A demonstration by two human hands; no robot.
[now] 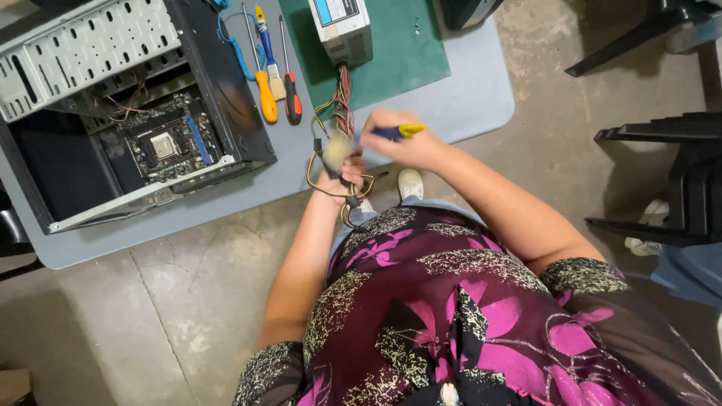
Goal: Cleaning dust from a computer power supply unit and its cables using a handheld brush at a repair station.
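Observation:
My left hand point(342, 177) grips a bundle of coloured cables point(342, 113) that runs from a grey power supply box point(342, 30) on the green mat point(406, 53). My right hand point(402, 143) holds a brush with a blue and yellow handle point(395, 132); its pale bristles point(336, 149) rest against the cable connectors just above my left hand. Both hands are over the near edge of the grey table point(474, 98).
An open black computer case point(128, 113) with its motherboard showing lies at the left. Beside it lie an orange-handled screwdriver point(265, 94), a black and orange screwdriver point(292, 98), a small paintbrush point(271, 71) and a blue coiled cord point(237, 49). Black chairs point(677, 180) stand at the right.

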